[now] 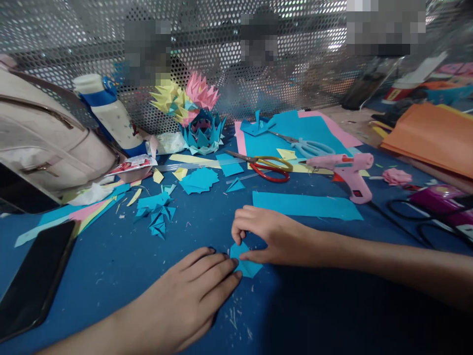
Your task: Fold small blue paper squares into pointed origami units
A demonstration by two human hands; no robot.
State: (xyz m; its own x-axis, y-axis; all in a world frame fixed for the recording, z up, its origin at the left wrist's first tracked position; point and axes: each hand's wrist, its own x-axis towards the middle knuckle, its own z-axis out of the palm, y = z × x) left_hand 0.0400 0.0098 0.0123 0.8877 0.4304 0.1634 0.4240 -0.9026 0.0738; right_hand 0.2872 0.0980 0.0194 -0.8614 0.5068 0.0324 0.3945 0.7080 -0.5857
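A small folded piece of blue paper (250, 267) lies on the dark blue tabletop between my hands. My left hand (195, 291) rests flat on the table, fingers stretched out, their tips on the paper's left edge. From the right, my right hand (266, 234) touches the paper with thumb and curled forefinger, the two apart with the paper's upper part between them. Behind my right hand lies a long blue strip (306, 205). Several small folded blue pieces (157, 209) sit in a pile to the left, near a stack of blue squares (200, 180).
Red-and-yellow scissors (271, 167), light blue scissors (314, 147) and a pink glue gun (351, 172) with its cable lie behind. Paper flowers (203, 130) stand by the perforated metal panel. A phone (37, 276), a bottle (111, 116) and a bag (48, 138) are at left; orange paper (432, 138) at right.
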